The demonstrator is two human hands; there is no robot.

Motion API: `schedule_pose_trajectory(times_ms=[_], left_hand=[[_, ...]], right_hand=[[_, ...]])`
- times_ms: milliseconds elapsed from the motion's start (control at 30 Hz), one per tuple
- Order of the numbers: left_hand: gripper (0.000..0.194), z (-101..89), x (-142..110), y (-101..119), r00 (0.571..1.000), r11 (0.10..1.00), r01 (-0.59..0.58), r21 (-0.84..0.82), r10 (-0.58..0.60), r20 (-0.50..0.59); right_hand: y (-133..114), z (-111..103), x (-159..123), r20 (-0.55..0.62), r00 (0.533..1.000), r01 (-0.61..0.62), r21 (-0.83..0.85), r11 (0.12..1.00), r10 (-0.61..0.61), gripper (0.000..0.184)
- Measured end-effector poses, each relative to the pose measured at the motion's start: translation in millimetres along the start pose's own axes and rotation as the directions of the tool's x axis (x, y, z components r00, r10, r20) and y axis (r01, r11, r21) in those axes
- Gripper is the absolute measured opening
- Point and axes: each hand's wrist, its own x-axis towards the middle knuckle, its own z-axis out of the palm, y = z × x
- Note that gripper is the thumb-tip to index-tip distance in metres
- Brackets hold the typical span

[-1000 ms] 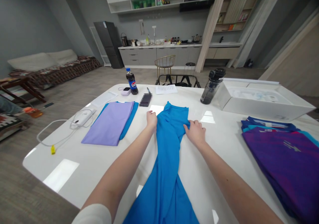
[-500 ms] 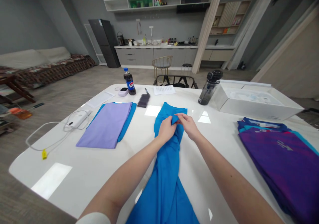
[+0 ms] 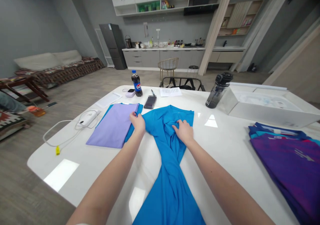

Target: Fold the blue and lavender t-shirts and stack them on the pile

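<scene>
A blue shirt (image 3: 172,171) lies rumpled over the table, running from its middle down to the near edge. My left hand (image 3: 138,122) is closed on the shirt's left end, stretched out to the left over the edge of a folded lilac garment (image 3: 107,128). On the upper right part of the shirt rests my right hand (image 3: 184,131), thumb and fingers apart against the creased fabric. Beneath the lilac garment, another folded blue garment (image 3: 130,132) shows along its right side.
On the white table (image 3: 100,171) stand a cola bottle (image 3: 137,84), a dark tumbler (image 3: 217,91) and an open white box (image 3: 265,111). Folded purple and blue shirts (image 3: 282,158) lie at right. A white power bank (image 3: 87,117) with a cable sits left; a pixelated dark object (image 3: 150,102) lies further back.
My left hand has moved left, drawing part of the blue shirt out sideways. My right hand has parted from it and now lies lower on the fabric. The view has shifted slightly left.
</scene>
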Motion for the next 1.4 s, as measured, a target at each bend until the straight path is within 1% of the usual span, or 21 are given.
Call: schedule_pose_trajectory(times_ms=[33,67,100,133,167,200,267,300,367,467,633,800,867,933,1000,1067,1133,1200,1300,1333,1400], left_hand=[[0.038,-1.5,-4,-2,0.983,0.971,-0.176,0.160,0.163,0.089],[0.040,-1.4,-11,-5,0.929,0.894,-0.342,0.289,0.276,0.247],[0.038,0.2,-18,-8,0.847,0.797,-0.481,0.365,0.313,0.431],[0.036,2.8,-27,-11,0.749,0.712,-0.582,0.393,0.281,0.600],[0.037,5.8,-35,-16,0.673,0.645,-0.638,0.420,0.204,0.711],[0.042,8.8,-42,-20,0.638,0.588,-0.661,0.467,0.112,0.762],[0.062,12.9,-51,-31,0.649,0.480,-0.656,0.582,-0.034,0.760],[0.069,13.7,-53,-36,0.661,0.437,-0.652,0.620,-0.074,0.747],[0.077,12.9,-54,-43,0.659,0.390,-0.663,0.639,-0.103,0.746],[0.080,9.1,-49,-47,0.642,0.373,-0.679,0.632,-0.113,0.758],[0.076,4.0,-41,-45,0.610,0.372,-0.705,0.604,-0.118,0.784],[0.069,1.7,-36,-47,0.594,0.381,-0.724,0.575,-0.080,0.800],[0.068,2.0,-35,-49,0.600,0.382,-0.724,0.574,-0.063,0.798],[0.069,2.4,-36,-52,0.606,0.385,-0.720,0.577,-0.056,0.793],[0.069,2.8,-36,-53,0.611,0.388,-0.716,0.580,-0.054,0.790],[0.068,2.9,-36,-53,0.610,0.390,-0.716,0.580,-0.055,0.790],[0.069,3.0,-36,-52,0.609,0.391,-0.717,0.578,-0.055,0.792],[0.069,3.0,-36,-52,0.608,0.391,-0.715,0.580,-0.061,0.791],[0.070,3.3,-36,-51,0.606,0.392,-0.714,0.580,-0.067,0.792],[0.071,3.4,-35,-52,0.605,0.391,-0.715,0.579,-0.068,0.793],[0.071,3.6,-35,-53,0.604,0.391,-0.715,0.580,-0.073,0.793]], right_hand=[[-1,-1,1,0.004,1.000,0.008,-0.012,1.000,-0.008,0.040],[-1,-1,3,0.007,1.000,0.025,-0.024,0.999,-0.025,0.035],[-1,-1,4,0.010,0.999,0.049,-0.036,0.998,-0.049,0.032],[0,-1,5,0.013,0.997,0.072,-0.047,0.996,-0.072,0.030],[2,0,6,0.017,0.996,0.089,-0.057,0.994,-0.088,0.029],[4,0,7,0.018,0.995,0.094,-0.063,0.994,-0.093,0.030],[9,1,7,0.010,0.997,0.076,-0.071,0.995,-0.076,0.032],[13,1,6,0.001,0.998,0.063,-0.075,0.995,-0.063,0.033],[20,1,3,-0.020,0.999,0.049,-0.082,0.995,-0.051,0.033],[30,1,-2,-0.039,0.998,0.052,-0.114,0.992,-0.056,0.033],[46,0,-3,-0.068,0.998,-0.014,-0.164,0.986,0.003,0.046],[49,-8,8,-0.058,0.991,-0.129,-0.085,0.988,0.124,0.055],[39,-11,7,-0.091,0.994,-0.062,-0.058,0.996,0.057,0.061],[22,-11,1,-0.099,0.987,0.121,-0.057,0.991,-0.126,0.066],[6,-9,-6,-0.052,0.958,0.278,-0.053,0.959,-0.280,0.066],[-5,-7,-12,0.004,0.945,0.327,-0.047,0.944,-0.328,0.056],[-8,-8,-13,0.024,0.949,0.316,-0.054,0.947,-0.315,0.039],[0,-15,-10,0.004,0.972,0.236,-0.054,0.970,-0.236,0.031],[34,-38,-3,-0.089,0.996,-0.025,-0.029,0.999,0.023,0.036],[53,-48,0,-0.113,0.983,-0.146,-0.026,0.989,0.142,0.040],[99,-71,3,-0.146,0.926,-0.358,-0.037,0.933,0.349,0.047]])
